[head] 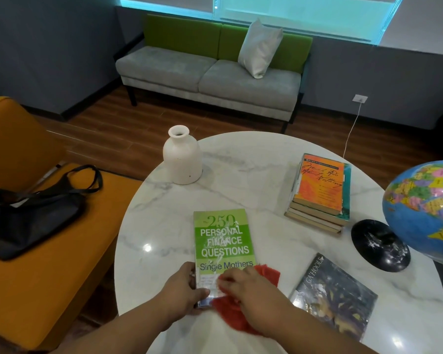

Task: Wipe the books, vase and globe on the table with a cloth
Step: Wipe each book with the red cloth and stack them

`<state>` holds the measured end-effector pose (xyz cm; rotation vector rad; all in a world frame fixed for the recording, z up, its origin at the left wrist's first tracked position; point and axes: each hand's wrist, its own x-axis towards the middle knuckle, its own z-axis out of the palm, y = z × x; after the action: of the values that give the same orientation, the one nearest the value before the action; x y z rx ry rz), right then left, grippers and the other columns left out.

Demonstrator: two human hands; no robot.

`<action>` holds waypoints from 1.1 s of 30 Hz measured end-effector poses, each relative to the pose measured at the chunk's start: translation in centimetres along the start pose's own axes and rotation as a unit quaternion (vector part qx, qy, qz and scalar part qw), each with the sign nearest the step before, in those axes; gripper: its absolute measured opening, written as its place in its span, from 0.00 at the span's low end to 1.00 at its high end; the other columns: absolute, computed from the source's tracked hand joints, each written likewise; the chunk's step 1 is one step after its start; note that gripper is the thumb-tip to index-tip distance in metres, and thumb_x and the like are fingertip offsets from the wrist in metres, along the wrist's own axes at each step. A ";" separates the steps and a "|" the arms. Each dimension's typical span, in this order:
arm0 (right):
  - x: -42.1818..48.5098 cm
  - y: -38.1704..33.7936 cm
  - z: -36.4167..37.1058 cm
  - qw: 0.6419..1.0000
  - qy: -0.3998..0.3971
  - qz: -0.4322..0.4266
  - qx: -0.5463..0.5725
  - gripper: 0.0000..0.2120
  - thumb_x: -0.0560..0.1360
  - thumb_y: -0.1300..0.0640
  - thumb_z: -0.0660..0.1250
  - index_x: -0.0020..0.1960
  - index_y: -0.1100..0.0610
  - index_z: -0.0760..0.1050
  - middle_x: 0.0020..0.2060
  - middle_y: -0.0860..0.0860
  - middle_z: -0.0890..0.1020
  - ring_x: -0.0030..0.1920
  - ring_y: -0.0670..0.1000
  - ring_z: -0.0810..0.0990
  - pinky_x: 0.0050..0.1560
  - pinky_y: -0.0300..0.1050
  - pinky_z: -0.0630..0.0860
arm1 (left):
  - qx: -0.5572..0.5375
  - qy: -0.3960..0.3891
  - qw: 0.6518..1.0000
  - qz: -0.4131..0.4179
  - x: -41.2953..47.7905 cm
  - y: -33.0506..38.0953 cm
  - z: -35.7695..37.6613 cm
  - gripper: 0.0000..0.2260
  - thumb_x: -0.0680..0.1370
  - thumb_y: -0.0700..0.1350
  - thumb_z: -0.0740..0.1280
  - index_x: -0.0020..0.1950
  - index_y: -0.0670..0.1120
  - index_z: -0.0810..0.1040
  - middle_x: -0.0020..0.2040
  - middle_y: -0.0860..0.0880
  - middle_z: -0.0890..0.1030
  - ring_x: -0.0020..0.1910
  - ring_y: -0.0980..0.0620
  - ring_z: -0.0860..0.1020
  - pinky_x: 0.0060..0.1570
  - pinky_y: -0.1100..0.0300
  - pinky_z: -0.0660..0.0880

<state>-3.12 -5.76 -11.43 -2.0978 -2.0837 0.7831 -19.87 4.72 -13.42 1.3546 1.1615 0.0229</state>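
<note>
**Red rumpled cloth (230, 318) being pressed onto a green paperback book (223, 241)**

At the near edge of the round white marble table (253, 159), the right hand (250, 290) is pressing the red cloth onto the near end of the green paperback book. Its fingers are bending down over the fabric and bunching it. The left hand (183, 290) is gripping the book's near left corner, with the thumb lying on the cover and the fingers wrapping the left edge. The book is lying flat, cover up.

Just right of it, a dark glossy-covered book (335, 295) is lying flat at an angle. Farther right, a blue plastic globe (425, 208) with many-coloured countries is leaning over its round black base (380, 245) at the table's right edge.

Beyond, a stack of paperbacks (320, 192) with an orange cover on top is sitting on the table's right half. A white ceramic bottle-shaped vase (182, 159) is standing upright at the far left rim.

Left of the table, a black bag (31, 215) is resting on an orange seat (23, 277). Against the far wall, a grey and green sofa (207, 80) is holding a white pillow (260, 49).
</note>
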 end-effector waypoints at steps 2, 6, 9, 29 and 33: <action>-0.1 0.5 0.2 1.000 0.008 0.009 0.016 0.36 0.70 0.35 0.43 0.70 0.47 0.70 0.68 0.45 0.71 0.60 0.53 0.69 0.63 0.42 0.67 | 0.007 0.001 1.000 0.002 0.2 -0.1 -0.1 0.19 0.72 0.35 0.70 0.59 0.49 0.70 0.51 0.44 0.81 0.46 0.45 0.82 0.41 0.48 0.82; 0.5 0.7 -0.2 0.997 0.043 0.058 -0.023 0.23 0.79 0.49 0.57 0.73 0.47 0.65 0.70 0.43 0.65 0.60 0.52 0.67 0.63 0.46 0.69 | -0.011 -0.006 1.000 -0.006 0.2 0.1 0.1 0.18 0.74 0.34 0.69 0.60 0.47 0.70 0.51 0.42 0.79 0.45 0.44 0.82 0.38 0.52 0.82; 0.3 0.5 0.3 1.000 -0.009 -0.003 -0.025 0.21 0.79 0.50 0.58 0.72 0.47 0.66 0.70 0.44 0.66 0.60 0.54 0.68 0.63 0.47 0.69 | -0.019 -0.005 1.000 -0.009 0.1 0.1 0.1 0.19 0.74 0.34 0.69 0.60 0.47 0.70 0.52 0.42 0.80 0.46 0.44 0.82 0.37 0.53 0.82; 0.6 0.0 0.7 0.990 0.115 0.064 0.055 0.28 0.74 0.36 0.50 0.66 0.45 0.74 0.64 0.41 0.73 0.58 0.51 0.72 0.61 0.43 0.71 | -0.012 -0.050 0.998 -0.019 0.0 0.7 -0.9 0.23 0.70 0.33 0.72 0.61 0.48 0.69 0.51 0.41 0.81 0.46 0.43 0.82 0.45 0.45 0.81; 0.4 -0.7 0.5 1.000 0.017 -0.009 0.025 0.29 0.73 0.43 0.46 0.69 0.47 0.70 0.68 0.44 0.70 0.59 0.53 0.71 0.61 0.47 0.70 | -0.039 -0.108 0.993 -0.026 -0.9 1.4 -1.6 0.29 0.64 0.32 0.74 0.60 0.50 0.69 0.50 0.44 0.82 0.44 0.50 0.83 0.47 0.50 0.81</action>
<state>-3.99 -5.42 -11.66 -2.0493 -2.0421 0.7836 -20.50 5.73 -11.52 1.2245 1.0029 -0.1117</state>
